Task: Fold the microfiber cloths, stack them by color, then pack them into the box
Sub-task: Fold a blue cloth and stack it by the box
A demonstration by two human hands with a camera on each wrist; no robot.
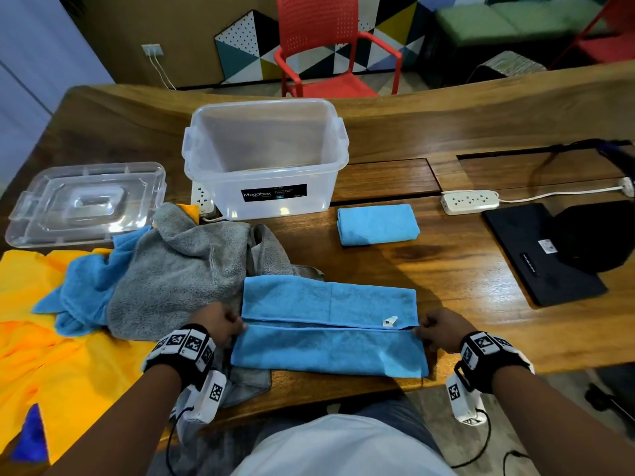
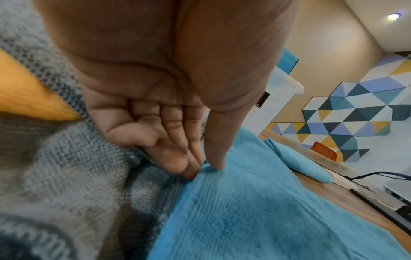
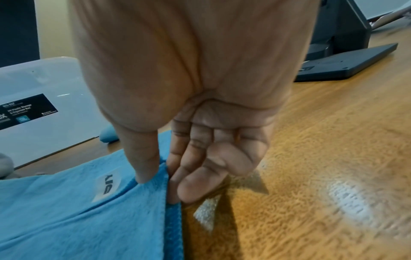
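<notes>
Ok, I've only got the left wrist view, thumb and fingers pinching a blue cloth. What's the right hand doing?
Observer: The right hand pinches the other end of the same blue cloth.
Operator: Anything in the box yet?
Observer: No, the box looks empty.
Operator: And its lid?
Observer: The lid lies flat to the left of the box.

A long blue cloth (image 1: pixel 330 324) lies half-folded between the hands; beyond them sit a folded blue cloth (image 1: pixel 378 224) and clear open box (image 1: pixel 264 156).
</notes>
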